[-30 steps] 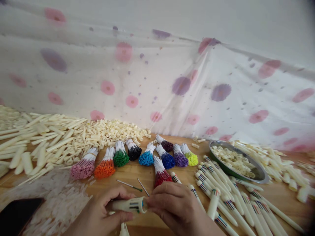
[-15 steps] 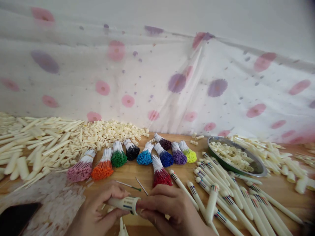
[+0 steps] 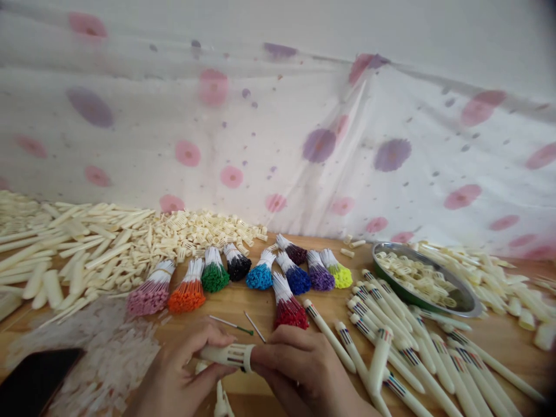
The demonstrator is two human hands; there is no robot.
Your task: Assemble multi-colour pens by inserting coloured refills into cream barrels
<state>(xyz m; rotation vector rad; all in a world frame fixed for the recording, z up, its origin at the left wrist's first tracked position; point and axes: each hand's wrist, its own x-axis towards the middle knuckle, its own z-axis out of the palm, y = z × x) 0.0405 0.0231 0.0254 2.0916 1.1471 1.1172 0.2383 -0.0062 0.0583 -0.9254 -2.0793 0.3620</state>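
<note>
My left hand [image 3: 185, 362] is closed around a cream multi-colour pen barrel [image 3: 232, 354], its slotted end pointing right. Dark and coloured bits show in some of the slots. At the barrel's open end, my right hand [image 3: 299, 365] has its fingers pinched together; whatever they hold is hidden. Just beyond the hands lie a loose green-tipped refill [image 3: 232, 325] and another thin refill [image 3: 255, 328]. A bundle of red-tipped refills [image 3: 290, 310] stands right behind my right hand. Below the barrel, a small cream part [image 3: 222, 399] lies partly hidden on the table.
Refill bundles in several colours, such as orange [image 3: 186, 292] and blue [image 3: 295, 278], form a row. Filled pens [image 3: 408, 353] lie at right, near a metal dish [image 3: 471, 307] of slotted parts. Left are heaped cream parts [image 3: 104, 243], clear plastic pieces [image 3: 104, 347] and a phone [image 3: 41, 379].
The whole scene has shifted slightly right as my head turned. The barrel has rolled a little in my left hand, and my right fingers stay at its open end.
</note>
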